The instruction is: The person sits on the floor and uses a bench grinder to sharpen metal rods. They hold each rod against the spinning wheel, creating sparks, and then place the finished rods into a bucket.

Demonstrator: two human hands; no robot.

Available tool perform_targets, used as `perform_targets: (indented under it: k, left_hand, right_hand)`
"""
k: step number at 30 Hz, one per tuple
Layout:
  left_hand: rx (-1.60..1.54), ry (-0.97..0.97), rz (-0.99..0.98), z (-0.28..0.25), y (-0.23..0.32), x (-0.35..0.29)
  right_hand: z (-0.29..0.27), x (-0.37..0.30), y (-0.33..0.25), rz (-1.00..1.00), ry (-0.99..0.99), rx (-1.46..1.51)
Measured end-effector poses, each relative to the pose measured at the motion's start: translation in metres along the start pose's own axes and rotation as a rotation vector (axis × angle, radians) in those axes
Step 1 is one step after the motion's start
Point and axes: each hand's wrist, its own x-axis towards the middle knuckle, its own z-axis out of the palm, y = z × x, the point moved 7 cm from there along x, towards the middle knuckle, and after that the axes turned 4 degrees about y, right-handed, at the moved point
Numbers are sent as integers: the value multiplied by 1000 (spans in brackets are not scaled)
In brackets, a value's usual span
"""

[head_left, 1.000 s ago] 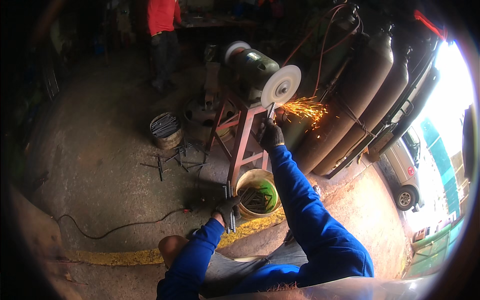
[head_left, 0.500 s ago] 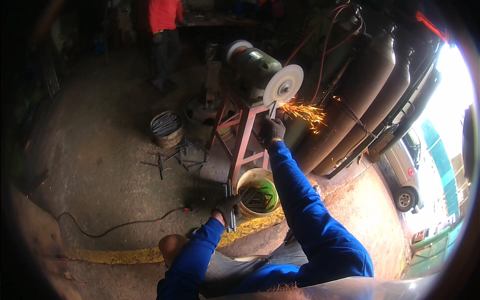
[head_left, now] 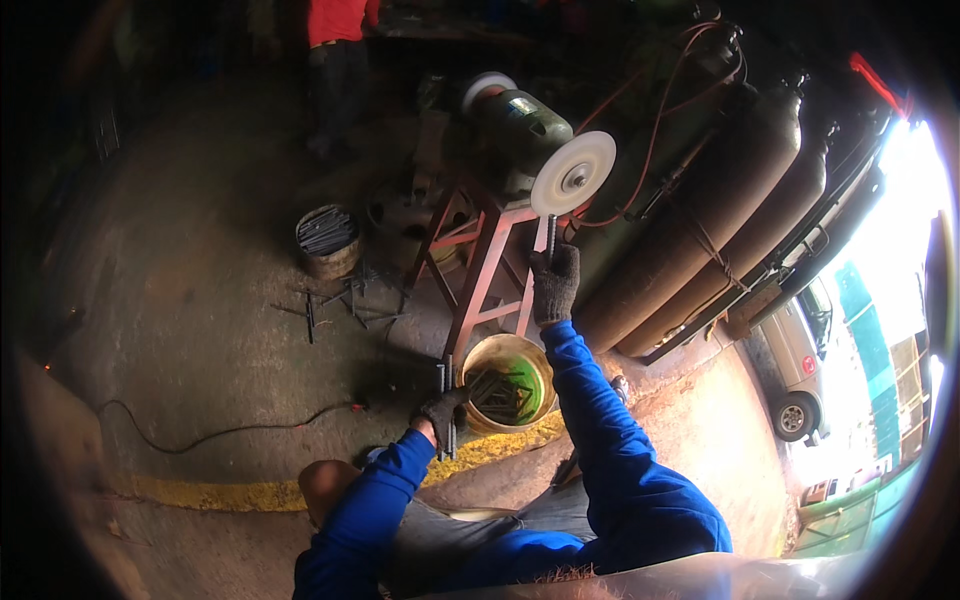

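My right hand (head_left: 555, 285), in a dark knitted glove, is closed around a short ribbed metal rod (head_left: 551, 236). The rod points up, its tip close to the lower edge of the white wheel (head_left: 572, 178) of a bench grinder (head_left: 525, 130); whether they touch I cannot tell. No sparks show. Lower down, my gloved left hand (head_left: 438, 408) grips several similar metal rods (head_left: 449, 377), held upright. That hand is at the left side of a pale bucket (head_left: 477, 350), which has short rods (head_left: 497, 395) and something green inside.
The grinder stands on a red metal stand (head_left: 478, 290). Left of it are a bucket of rods (head_left: 327, 232) and loose rods (head_left: 352, 300) on the floor. Gas cylinders (head_left: 715, 200) lean at right. A cable (head_left: 205, 440) crosses the floor. A person in red (head_left: 338, 22) stands behind.
The spark stream has stopped. My right hand has turned and drawn slightly down from the wheel with the rod. My left hand still grips its rods; the whole view has shifted slightly.
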Motion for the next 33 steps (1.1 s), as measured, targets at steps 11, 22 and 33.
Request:
perform_targets:
  k: [11,22,33]
  left_hand:
    - [-40,-60,4,11,5,-1]
    - [-66,-134,8,21,2,11]
    - [-64,-81,-15,12,-5,7]
  right_hand:
    - [15,42,-4,-499,-205,-459]
    - [4,76,97,255,-134,-363]
    - [-29,55,-66,-40,-256,-1069]
